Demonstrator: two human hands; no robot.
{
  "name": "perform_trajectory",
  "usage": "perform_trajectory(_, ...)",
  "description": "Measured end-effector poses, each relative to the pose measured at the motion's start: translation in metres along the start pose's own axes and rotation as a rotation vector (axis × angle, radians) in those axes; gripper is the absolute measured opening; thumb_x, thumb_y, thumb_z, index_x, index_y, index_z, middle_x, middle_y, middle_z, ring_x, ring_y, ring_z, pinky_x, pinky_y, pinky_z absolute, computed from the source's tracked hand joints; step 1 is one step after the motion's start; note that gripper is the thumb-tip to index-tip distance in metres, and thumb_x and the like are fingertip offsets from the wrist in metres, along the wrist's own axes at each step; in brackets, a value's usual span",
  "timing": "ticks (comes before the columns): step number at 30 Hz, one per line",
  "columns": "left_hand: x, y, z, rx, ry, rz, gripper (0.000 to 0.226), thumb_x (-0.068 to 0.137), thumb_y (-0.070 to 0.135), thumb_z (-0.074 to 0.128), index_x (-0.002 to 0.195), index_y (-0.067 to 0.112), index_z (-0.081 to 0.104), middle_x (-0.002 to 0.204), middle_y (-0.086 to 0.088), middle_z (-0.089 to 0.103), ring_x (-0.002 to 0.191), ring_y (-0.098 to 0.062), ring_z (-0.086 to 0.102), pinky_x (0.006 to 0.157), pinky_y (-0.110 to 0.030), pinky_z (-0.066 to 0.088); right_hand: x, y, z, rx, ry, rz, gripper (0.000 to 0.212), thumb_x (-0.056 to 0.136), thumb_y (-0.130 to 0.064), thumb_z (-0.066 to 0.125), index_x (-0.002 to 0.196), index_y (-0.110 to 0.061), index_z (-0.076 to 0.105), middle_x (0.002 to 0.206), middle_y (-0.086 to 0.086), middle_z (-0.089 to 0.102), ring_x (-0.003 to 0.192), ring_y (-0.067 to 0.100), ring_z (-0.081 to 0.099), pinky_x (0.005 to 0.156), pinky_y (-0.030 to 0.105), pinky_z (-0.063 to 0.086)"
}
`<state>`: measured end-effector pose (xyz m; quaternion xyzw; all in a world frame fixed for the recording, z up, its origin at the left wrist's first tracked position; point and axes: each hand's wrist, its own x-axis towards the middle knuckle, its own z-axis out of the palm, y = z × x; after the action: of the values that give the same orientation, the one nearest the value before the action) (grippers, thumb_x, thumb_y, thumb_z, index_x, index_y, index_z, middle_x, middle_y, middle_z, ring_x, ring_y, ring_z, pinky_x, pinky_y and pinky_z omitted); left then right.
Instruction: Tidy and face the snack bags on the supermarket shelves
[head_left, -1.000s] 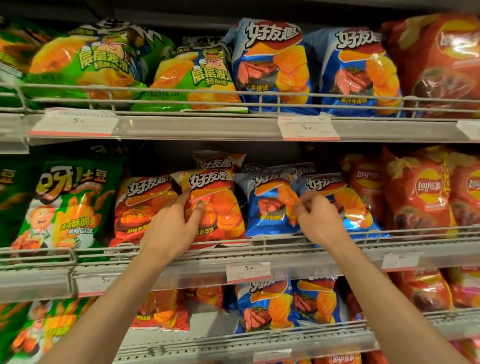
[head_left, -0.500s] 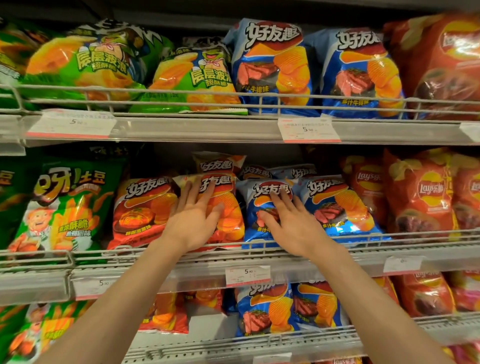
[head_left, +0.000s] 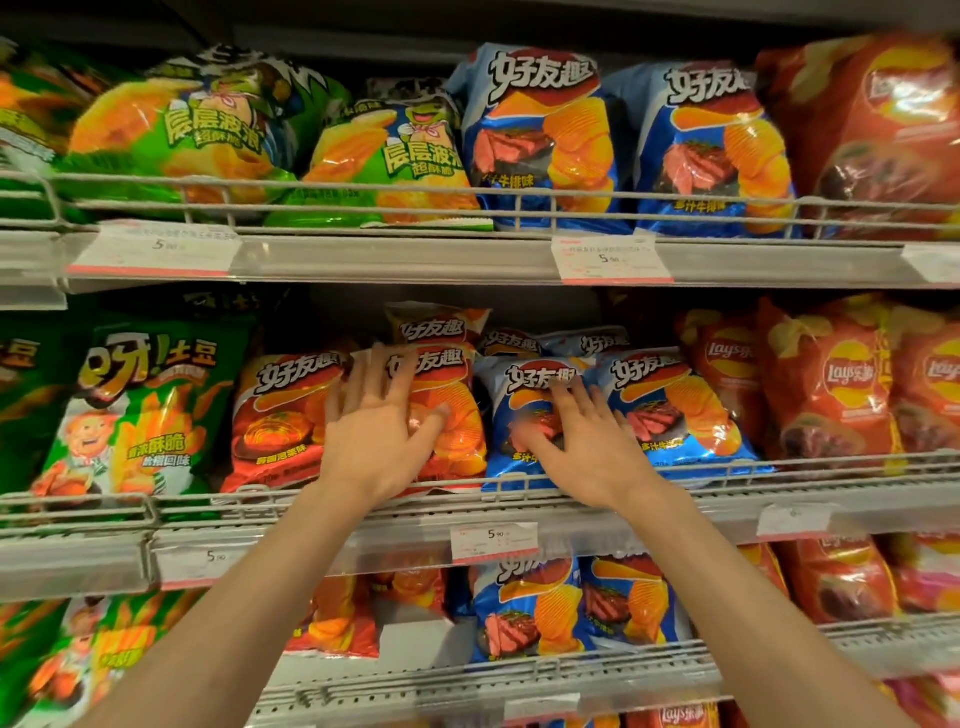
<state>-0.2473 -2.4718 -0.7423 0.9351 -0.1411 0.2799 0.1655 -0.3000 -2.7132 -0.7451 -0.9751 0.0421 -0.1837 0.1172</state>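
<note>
At the upper left of the frame we see bright green bags (head_left: 208, 140) printed with yellow-orange crisps. Upper centre, we find blue bags (head_left: 545, 140) with white lettering, orange ridged crisps and red meat. We note red bags (head_left: 831, 384) with yellow and red roundels at the right, and orange-red bags (head_left: 280, 415) at middle centre. Pale grey wire rails (head_left: 467, 192) carry white price tags (head_left: 608, 258) edged in red.

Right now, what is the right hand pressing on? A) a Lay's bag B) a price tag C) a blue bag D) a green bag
C: the right hand lies flat, fingers spread, on a blue bag on the middle shelf.
</note>
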Motion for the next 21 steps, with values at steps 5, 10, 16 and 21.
perform_trajectory(5, -0.013, -0.030, -0.009, 0.041, -0.091, -0.210, 0.111, 0.071, 0.100, 0.004, 0.162, 0.039, 0.018, 0.171, -0.009, 0.018, 0.158, -0.034, 0.013, 0.125, -0.059, 0.007, -0.009, 0.025, -0.015, -0.074, 0.040, 0.180, 0.111, 0.077, -0.095, 0.004, 0.164, -0.025, 0.006, 0.172, 0.011, 0.006, 0.157, 0.038, 0.002, 0.125, 0.058, 0.000)
perform_trajectory(10, -0.015, -0.033, -0.010, -0.021, -0.142, -0.169, 0.105, 0.072, 0.099, 0.011, 0.158, 0.042, 0.027, 0.165, -0.005, 0.036, 0.152, -0.034, 0.030, 0.122, -0.060, 0.021, -0.012, 0.027, -0.003, -0.113, -0.040, 0.184, 0.107, 0.078, -0.093, -0.001, 0.163, -0.030, 0.014, 0.172, 0.011, 0.008, 0.158, 0.037, 0.001, 0.124, 0.060, -0.002)
perform_trajectory(16, -0.022, -0.025, -0.019, -0.092, -0.076, -0.177, 0.084, 0.087, 0.086, 0.038, 0.152, 0.035, 0.040, 0.151, -0.011, 0.053, 0.141, -0.038, 0.044, 0.116, -0.057, 0.032, -0.018, 0.021, -0.011, -0.065, 0.050, 0.172, 0.099, 0.086, -0.088, 0.017, 0.158, -0.023, 0.033, 0.168, 0.011, 0.025, 0.156, 0.036, 0.014, 0.126, 0.056, 0.009)
perform_trajectory(21, -0.036, -0.019, -0.027, -0.402, 0.101, -0.069, 0.052, 0.097, 0.050, 0.062, 0.141, 0.022, 0.056, 0.137, -0.002, 0.062, 0.126, -0.022, 0.058, 0.106, -0.046, 0.050, -0.035, 0.012, -0.022, 0.223, 0.188, 0.037, 0.066, 0.096, -0.058, 0.057, 0.143, -0.012, 0.053, 0.140, 0.010, 0.058, 0.130, 0.029, 0.054, 0.107, 0.043, 0.045)
